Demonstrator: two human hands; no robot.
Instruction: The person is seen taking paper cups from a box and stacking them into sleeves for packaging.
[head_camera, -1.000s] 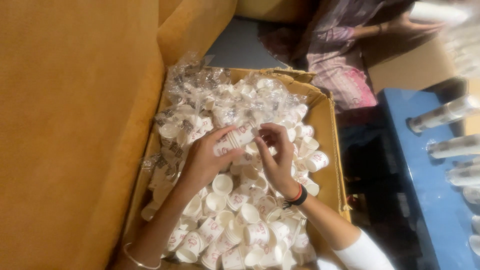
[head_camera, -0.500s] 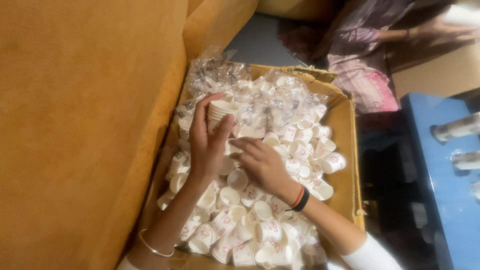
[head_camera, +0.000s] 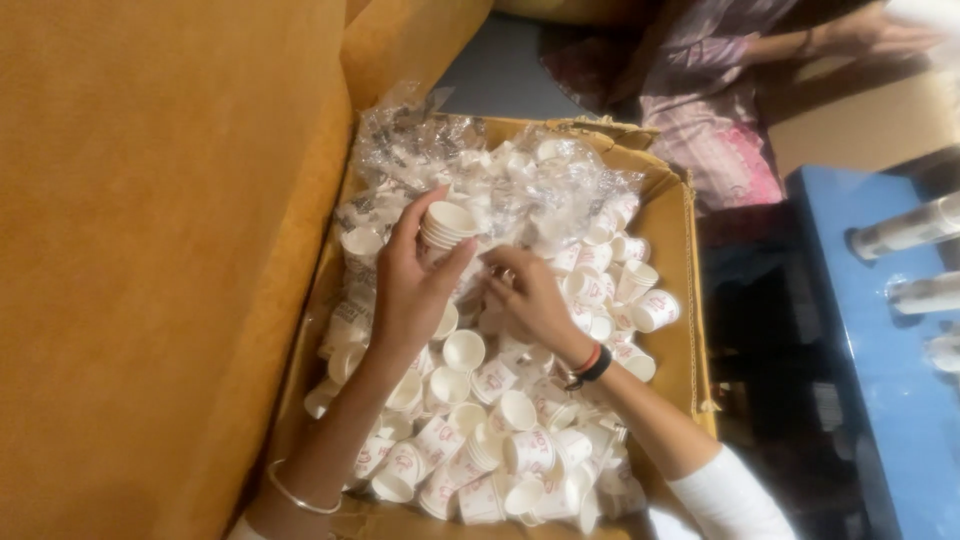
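Since half a second ago the left hand (head_camera: 412, 290) has kept its short nested stack of paper cups (head_camera: 446, 226) raised over the pile, while the right hand (head_camera: 532, 300) has slid a little closer beneath it, its fingers (head_camera: 497, 272) now bent down into the loose cups just beside the left thumb. Nearest the camera, a thin bangle (head_camera: 296, 494) rings the left wrist and a white sleeve (head_camera: 728, 497) covers the right forearm, with a dark and red band (head_camera: 592, 364) on the right wrist. Both forearms reach over a cardboard box (head_camera: 682, 240) filled with small white paper cups (head_camera: 500, 440), many printed in red, lying on their sides and mouths up. The left hand is closed around the stack, fingers curled over its top rim and thumb pressed on its side, holding it tilted just above the heap. The right hand is loosely curled with fingertips among the cups; I cannot tell whether it grips one. Past the hands, crumpled clear plastic wrap (head_camera: 420, 140) lies over the far part of the pile. An orange sofa (head_camera: 150, 250) flanks the box on the left, a blue surface (head_camera: 880, 380) with sleeves of stacked cups (head_camera: 905, 228) sits on the right, and farther off another person in a patterned garment (head_camera: 710, 120) is partly visible.
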